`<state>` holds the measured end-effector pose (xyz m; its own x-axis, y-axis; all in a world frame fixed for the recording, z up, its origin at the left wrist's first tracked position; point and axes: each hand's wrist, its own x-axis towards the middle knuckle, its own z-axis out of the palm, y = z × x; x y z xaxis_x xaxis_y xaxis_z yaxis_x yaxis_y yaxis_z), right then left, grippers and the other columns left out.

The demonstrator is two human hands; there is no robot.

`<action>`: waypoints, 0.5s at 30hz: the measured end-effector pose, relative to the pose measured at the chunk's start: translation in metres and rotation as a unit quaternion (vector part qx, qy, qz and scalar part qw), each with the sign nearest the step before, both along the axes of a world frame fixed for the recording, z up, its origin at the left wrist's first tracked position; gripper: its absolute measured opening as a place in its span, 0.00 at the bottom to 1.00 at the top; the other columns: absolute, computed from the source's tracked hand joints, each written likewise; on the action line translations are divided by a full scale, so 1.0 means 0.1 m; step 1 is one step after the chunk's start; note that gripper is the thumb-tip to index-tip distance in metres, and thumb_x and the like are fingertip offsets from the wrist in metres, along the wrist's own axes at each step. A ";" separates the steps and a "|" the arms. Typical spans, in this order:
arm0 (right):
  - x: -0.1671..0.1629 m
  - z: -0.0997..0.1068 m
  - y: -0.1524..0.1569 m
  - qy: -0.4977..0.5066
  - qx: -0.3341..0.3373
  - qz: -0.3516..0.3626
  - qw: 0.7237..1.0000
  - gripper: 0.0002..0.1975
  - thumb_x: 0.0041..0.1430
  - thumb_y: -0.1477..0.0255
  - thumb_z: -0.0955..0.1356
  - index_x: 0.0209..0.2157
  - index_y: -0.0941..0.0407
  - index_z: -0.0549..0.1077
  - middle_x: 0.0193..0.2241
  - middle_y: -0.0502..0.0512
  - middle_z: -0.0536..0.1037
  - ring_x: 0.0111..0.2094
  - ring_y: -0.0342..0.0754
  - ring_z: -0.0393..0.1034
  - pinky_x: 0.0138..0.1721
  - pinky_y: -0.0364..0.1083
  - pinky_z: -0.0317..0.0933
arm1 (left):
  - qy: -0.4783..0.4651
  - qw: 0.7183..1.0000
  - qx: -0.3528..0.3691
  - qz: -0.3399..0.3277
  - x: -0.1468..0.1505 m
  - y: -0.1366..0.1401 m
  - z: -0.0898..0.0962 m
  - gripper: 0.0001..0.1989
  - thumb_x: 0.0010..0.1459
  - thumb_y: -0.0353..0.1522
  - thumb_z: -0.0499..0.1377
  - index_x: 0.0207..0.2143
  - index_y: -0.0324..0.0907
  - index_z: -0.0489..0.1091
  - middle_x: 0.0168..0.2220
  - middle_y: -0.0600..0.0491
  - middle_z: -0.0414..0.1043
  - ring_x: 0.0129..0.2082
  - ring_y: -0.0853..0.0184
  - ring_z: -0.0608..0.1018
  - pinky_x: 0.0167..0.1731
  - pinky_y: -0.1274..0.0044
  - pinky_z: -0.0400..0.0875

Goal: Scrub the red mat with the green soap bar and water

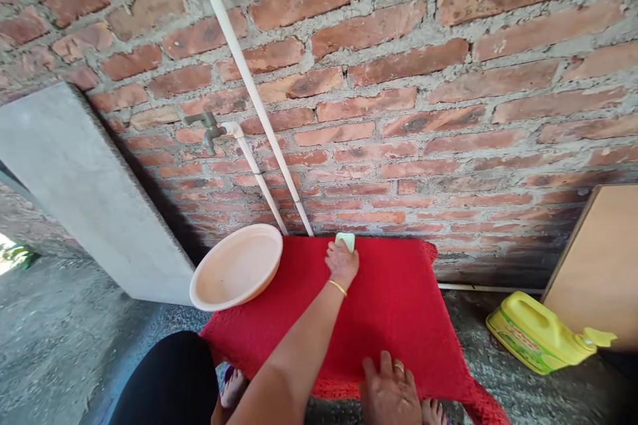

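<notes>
A red cloth [393,292] lies spread over a low flat support, its fringed edges hanging down. My left hand [343,261], with a gold bracelet at its wrist, reaches to the far edge of the cloth. Its fingers are closed around a pale green bar [345,240] that looks like soap, partly covered by the hand. Close to me, my right hand [391,388], wearing a ring, lies at the near edge of the cloth. Its fingers are apart and nothing shows in them.
A pale pink basin [239,269] rests tilted at the cloth's left corner. Above it a tap [212,129] and white pipes [259,93] run along the brick wall. A grey slab [94,192] leans left; a yellow jug [543,335] and a tan board [598,252] are right.
</notes>
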<state>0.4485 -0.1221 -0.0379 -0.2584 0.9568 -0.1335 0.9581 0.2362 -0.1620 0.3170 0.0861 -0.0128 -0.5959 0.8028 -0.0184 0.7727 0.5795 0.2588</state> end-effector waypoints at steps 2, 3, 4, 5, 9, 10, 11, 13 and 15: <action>-0.06 0.02 -0.03 0.007 -0.001 0.001 1.000 0.23 0.62 0.79 0.61 0.51 0.50 0.81 0.56 0.64 0.78 0.56 0.60 0.74 0.56 0.58 0.64 | -0.008 0.998 -0.004 -0.063 0.51 0.09 -0.02 0.31 0.63 0.43 0.57 0.66 0.42 0.61 0.62 0.37 0.63 0.59 0.51 0.70 0.53 0.65 0.68; -0.07 0.03 -0.02 0.017 -0.005 0.003 1.000 0.23 0.62 0.79 0.61 0.51 0.51 0.81 0.56 0.65 0.78 0.55 0.61 0.74 0.56 0.58 0.64 | -0.011 0.994 0.001 -0.110 0.77 0.11 -0.03 0.32 0.63 0.43 0.57 0.66 0.42 0.61 0.63 0.36 0.62 0.60 0.50 0.70 0.54 0.63 0.67; -0.07 0.05 -0.01 0.032 -0.013 0.007 0.999 0.22 0.62 0.79 0.62 0.52 0.53 0.80 0.56 0.66 0.78 0.55 0.61 0.74 0.56 0.58 0.64 | -0.019 0.986 -0.005 -0.165 1.02 0.11 -0.03 0.33 0.62 0.43 0.57 0.66 0.41 0.61 0.63 0.36 0.62 0.59 0.50 0.70 0.55 0.62 0.67; -0.07 0.07 0.00 0.049 -0.024 0.012 0.998 0.22 0.62 0.78 0.62 0.52 0.54 0.80 0.55 0.67 0.79 0.55 0.61 0.74 0.56 0.58 0.64 | -0.029 0.975 -0.013 -0.220 1.25 0.09 -0.03 0.34 0.62 0.44 0.57 0.67 0.41 0.61 0.64 0.36 0.61 0.59 0.49 0.70 0.56 0.61 0.66; 0.02 0.15 0.06 0.091 -0.061 0.011 0.994 0.21 0.61 0.76 0.65 0.54 0.56 0.79 0.55 0.68 0.78 0.57 0.63 0.72 0.59 0.58 0.62 | -0.107 0.902 -0.047 -0.414 1.69 -0.10 0.07 0.32 0.60 0.51 0.55 0.64 0.50 0.65 0.63 0.42 0.64 0.57 0.49 0.71 0.56 0.61 0.66; 0.05 0.16 0.08 0.092 -0.065 0.009 0.994 0.21 0.61 0.75 0.65 0.53 0.55 0.80 0.56 0.67 0.78 0.58 0.62 0.72 0.59 0.58 0.62 | -0.120 0.894 -0.043 -0.429 1.64 -0.15 0.12 0.33 0.60 0.53 0.54 0.64 0.52 0.66 0.62 0.44 0.65 0.57 0.50 0.71 0.56 0.62 0.66; 0.10 0.16 0.10 0.092 -0.068 0.007 0.993 0.20 0.62 0.74 0.64 0.53 0.53 0.80 0.56 0.65 0.78 0.58 0.61 0.72 0.59 0.58 0.63 | -0.124 0.896 -0.033 -0.424 1.53 -0.20 0.17 0.33 0.60 0.54 0.54 0.64 0.53 0.66 0.62 0.45 0.65 0.56 0.51 0.72 0.55 0.63 0.67; 0.22 0.16 0.16 0.097 -0.073 0.001 0.993 0.19 0.65 0.71 0.63 0.52 0.49 0.80 0.56 0.61 0.78 0.56 0.59 0.73 0.57 0.56 0.64 | -0.106 0.925 -0.004 -0.365 1.13 -0.29 0.27 0.31 0.62 0.54 0.53 0.64 0.54 0.66 0.58 0.46 0.68 0.52 0.55 0.75 0.53 0.67 0.68; 0.41 0.16 0.25 0.098 -0.062 -0.029 0.993 0.19 0.68 0.68 0.61 0.53 0.48 0.79 0.56 0.60 0.78 0.55 0.57 0.74 0.57 0.56 0.65 | -0.063 0.963 0.008 -0.264 0.60 -0.39 0.32 0.26 0.64 0.51 0.54 0.61 0.56 0.68 0.53 0.50 0.71 0.48 0.59 0.76 0.50 0.71 0.69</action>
